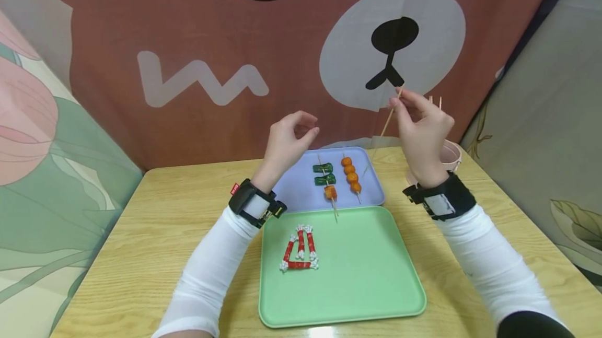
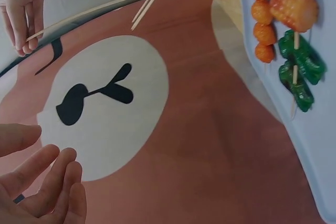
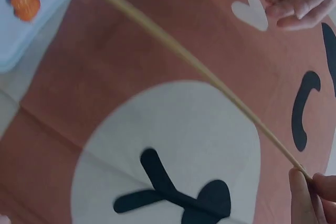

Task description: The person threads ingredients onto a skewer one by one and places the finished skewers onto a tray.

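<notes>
Over the left part of a lilac-blue rectangular plastic tray (image 1: 293, 191), holds up a bare left hand (image 1: 289, 137), with forearm slanting in from below, wrist bent and fingertips turned rightward. Grasps nothing with it; bends the fingers loosely, apart from the thumb. Nearer the body, has four short red rods with white knobbed ends (image 1: 299, 265) lying toward the left of a light green rectangular plastic tray (image 1: 362, 270). Beyond, has a skewer of two dark green pieces and one orange-brown block (image 1: 325, 179), with its lower tip reaching over the green tray, then a skewer of four shiny orange balls (image 1: 349, 169). Farther right, pinches a long, thin, bare wooden stick (image 3: 191, 61) near its upper end with the raised right hand (image 1: 423, 137), and slants it down leftward toward the lilac-blue tray (touching or apart, cannot tell). Seems to be at the step of readying this stick; probably calls next for a firm pinch and a steady lower tip. Last, partly behind that hand, has a pale pink round cup (image 1: 450, 155).
</notes>
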A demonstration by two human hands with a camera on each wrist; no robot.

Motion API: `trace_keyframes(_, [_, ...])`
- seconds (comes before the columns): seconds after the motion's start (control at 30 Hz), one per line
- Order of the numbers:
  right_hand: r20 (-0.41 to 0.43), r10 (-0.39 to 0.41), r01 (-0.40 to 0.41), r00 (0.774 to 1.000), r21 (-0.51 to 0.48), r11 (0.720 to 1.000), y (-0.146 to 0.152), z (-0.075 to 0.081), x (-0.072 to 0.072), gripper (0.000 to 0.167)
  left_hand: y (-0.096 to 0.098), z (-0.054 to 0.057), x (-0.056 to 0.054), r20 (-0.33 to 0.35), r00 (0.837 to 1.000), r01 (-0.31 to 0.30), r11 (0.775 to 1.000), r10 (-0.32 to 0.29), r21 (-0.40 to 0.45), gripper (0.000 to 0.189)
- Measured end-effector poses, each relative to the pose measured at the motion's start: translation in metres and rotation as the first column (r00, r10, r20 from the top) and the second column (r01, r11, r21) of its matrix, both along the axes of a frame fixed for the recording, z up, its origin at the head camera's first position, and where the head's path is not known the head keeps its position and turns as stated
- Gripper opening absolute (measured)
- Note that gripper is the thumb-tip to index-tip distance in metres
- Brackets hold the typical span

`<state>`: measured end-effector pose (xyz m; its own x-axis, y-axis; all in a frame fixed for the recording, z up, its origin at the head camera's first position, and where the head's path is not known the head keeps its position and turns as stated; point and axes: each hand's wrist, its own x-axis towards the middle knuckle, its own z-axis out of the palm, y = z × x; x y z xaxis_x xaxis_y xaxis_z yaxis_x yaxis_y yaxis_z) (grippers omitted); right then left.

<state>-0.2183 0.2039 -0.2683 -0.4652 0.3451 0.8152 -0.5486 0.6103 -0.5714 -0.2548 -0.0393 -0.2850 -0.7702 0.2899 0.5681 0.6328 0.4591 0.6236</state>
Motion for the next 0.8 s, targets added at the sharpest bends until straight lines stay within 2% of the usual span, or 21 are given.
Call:
trace_keyframes(0.1, [0.041,0.020,-0.021,0.999,0.014,1.000,-0.007,-0.008,0.003,0.023,0.003,-0.006,0.001,0.026,1.000,0.001,1.000,0.000,-0.019,0.021])
trace_keyframes(0.27, [0.115,0.153,-0.151,0.982,-0.026,0.988,-0.024,-0.015,0.018,0.023,0.012,-0.013,0.005,0.068,0.997,0.037,0.998,-0.033,-0.059,0.025])
trace_keyframes(0.37, [0.156,0.252,-0.239,0.955,-0.096,0.966,-0.032,-0.019,0.024,0.024,0.019,-0.017,0.008,0.081,0.994,0.078,0.992,-0.070,-0.099,0.027])
trace_keyframes(0.5, [0.188,0.344,-0.309,0.920,-0.194,0.931,-0.038,-0.026,0.026,0.025,0.026,-0.022,0.012,0.081,0.991,0.122,0.978,-0.110,-0.167,0.025])
trace_keyframes(0.63, [0.183,0.400,-0.344,0.898,-0.276,0.898,-0.042,-0.029,0.028,0.024,0.031,-0.027,0.019,0.096,0.983,0.175,0.960,-0.157,-0.220,0.023])
trace_keyframes(0.8, [0.169,0.446,-0.365,0.879,-0.365,0.856,-0.042,-0.035,0.024,0.025,0.035,-0.028,0.026,0.144,0.967,0.242,0.939,-0.211,-0.246,0.019])
